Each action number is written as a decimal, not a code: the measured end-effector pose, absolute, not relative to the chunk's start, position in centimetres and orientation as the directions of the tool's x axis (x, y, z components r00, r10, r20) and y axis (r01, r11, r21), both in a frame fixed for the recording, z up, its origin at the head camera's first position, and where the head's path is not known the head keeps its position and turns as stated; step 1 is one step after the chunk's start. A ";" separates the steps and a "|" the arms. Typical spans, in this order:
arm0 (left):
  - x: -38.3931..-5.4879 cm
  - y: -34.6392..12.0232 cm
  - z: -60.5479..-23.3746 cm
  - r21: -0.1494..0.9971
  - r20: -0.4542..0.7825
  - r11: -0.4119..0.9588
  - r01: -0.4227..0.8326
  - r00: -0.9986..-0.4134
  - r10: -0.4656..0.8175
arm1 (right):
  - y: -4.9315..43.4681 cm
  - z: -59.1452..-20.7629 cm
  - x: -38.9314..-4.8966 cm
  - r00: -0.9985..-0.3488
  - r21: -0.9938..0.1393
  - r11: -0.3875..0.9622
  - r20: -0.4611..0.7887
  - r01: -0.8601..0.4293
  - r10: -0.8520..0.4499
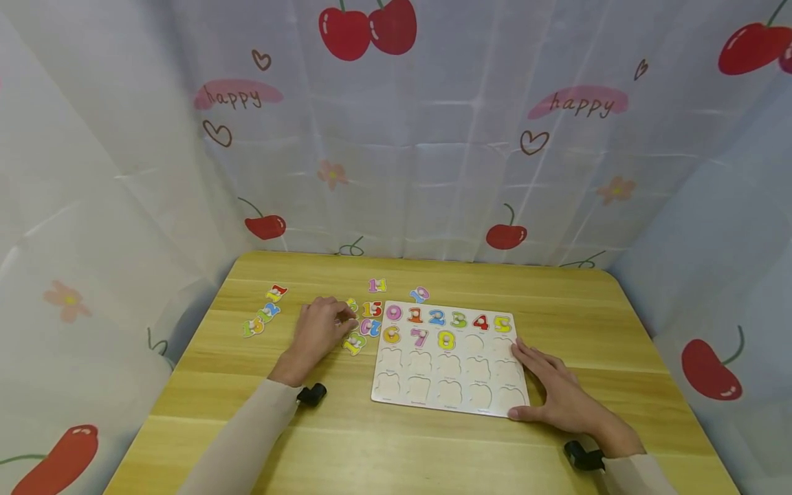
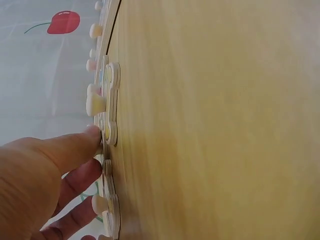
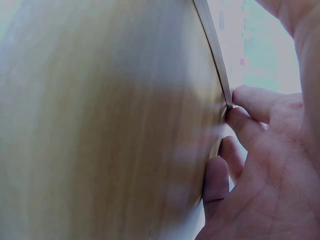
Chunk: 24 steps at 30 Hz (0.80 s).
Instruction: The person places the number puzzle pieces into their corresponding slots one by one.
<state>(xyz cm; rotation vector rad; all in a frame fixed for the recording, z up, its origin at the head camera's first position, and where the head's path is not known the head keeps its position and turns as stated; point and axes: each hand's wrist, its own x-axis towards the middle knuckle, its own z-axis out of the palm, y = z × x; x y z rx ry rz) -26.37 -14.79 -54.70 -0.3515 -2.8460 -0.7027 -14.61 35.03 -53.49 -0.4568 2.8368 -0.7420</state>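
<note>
A white number puzzle board (image 1: 427, 405) lies on the table, with knobbed number pieces 0 to 8 seated in its upper two rows. At its left, my left hand (image 1: 318, 333) reaches into loose number pieces. Thumb and index finger pinch at a knob of a number piece (image 2: 104, 150), mostly hidden by the fingers; its number cannot be read. Close by lie a red 15 (image 1: 372, 309), a blue-and-purple piece (image 1: 370, 327) and a green-and-yellow piece (image 1: 354, 343). My right hand (image 1: 566, 399) rests along the board's right edge, fingers extended, thumb by the lower right corner.
Farther left lie a red-and-yellow 17 (image 1: 276, 293), a blue-and-yellow 12 (image 1: 269, 313) and a yellow-green piece (image 1: 253, 326). Behind the board are a pink-and-yellow piece (image 1: 377, 285) and a purple-and-blue piece (image 1: 419, 295). A printed curtain (image 1: 433, 185) surrounds the wooden table (image 1: 594, 330).
</note>
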 end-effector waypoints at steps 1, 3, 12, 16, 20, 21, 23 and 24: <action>-26.4 -14.8 -54.7 0.431 0.242 0.859 0.276 -0.953 0.185 | 35.0 -53.5 -14.6 -0.938 -0.501 0.829 -0.088 -0.250 -0.335; -26.4 -14.8 -54.8 0.428 0.250 0.858 0.284 -0.949 0.190 | 35.0 -53.5 -14.6 -0.938 -0.493 0.832 -0.087 -0.253 -0.337; -26.6 -14.4 -54.2 0.489 0.284 0.802 0.344 -0.932 0.226 | 35.0 -53.5 -14.7 -0.938 -0.490 0.834 -0.083 -0.255 -0.336; -26.5 -13.8 -53.7 0.550 0.267 0.764 0.338 -0.938 0.223 | 35.0 -53.4 -14.7 -0.937 -0.490 0.832 -0.081 -0.259 -0.340; -26.5 -12.5 -53.3 0.595 0.256 0.721 0.354 -0.934 0.248 | 35.0 -53.3 -14.6 -0.935 -0.492 0.830 -0.083 -0.262 -0.344; -26.5 -12.1 -53.2 0.599 0.260 0.713 0.366 -0.930 0.259 | 35.0 -53.3 -14.6 -0.935 -0.491 0.831 -0.085 -0.262 -0.345; -26.6 -11.2 -53.1 0.604 0.266 0.693 0.394 -0.919 0.291 | 35.0 -53.3 -14.6 -0.936 -0.490 0.833 -0.088 -0.258 -0.342; -26.6 -10.7 -53.0 0.605 0.269 0.683 0.409 -0.913 0.308 | 35.0 -53.4 -14.6 -0.936 -0.489 0.834 -0.089 -0.257 -0.340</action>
